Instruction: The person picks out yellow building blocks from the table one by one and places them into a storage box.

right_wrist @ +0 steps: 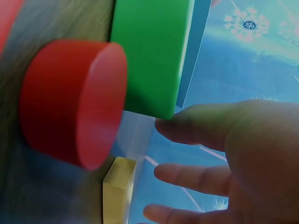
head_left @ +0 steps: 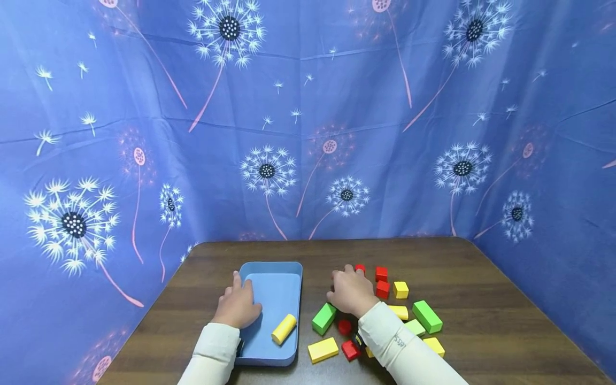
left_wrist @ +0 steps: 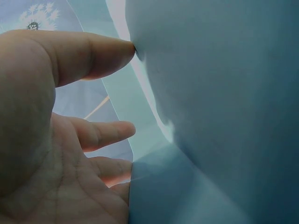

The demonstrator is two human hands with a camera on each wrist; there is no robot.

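Observation:
My left hand is at the left side of a blue tray, its fingers spread and fairly straight. In the left wrist view, the thumb reaches the tray wall, with nothing pinched. A yellow cylinder lies inside the tray. Over the scattered blocks, my right hand stretches forward near a red block that it partly hides. The right wrist view shows its fingers apart, holding nothing. Close by are a green block, a short red cylinder and a yellow block.
Right of the hand lie red cubes, a yellow cube and a long green block. Nearer me are a yellow block and a red block. A blue patterned cloth hangs behind the wooden table.

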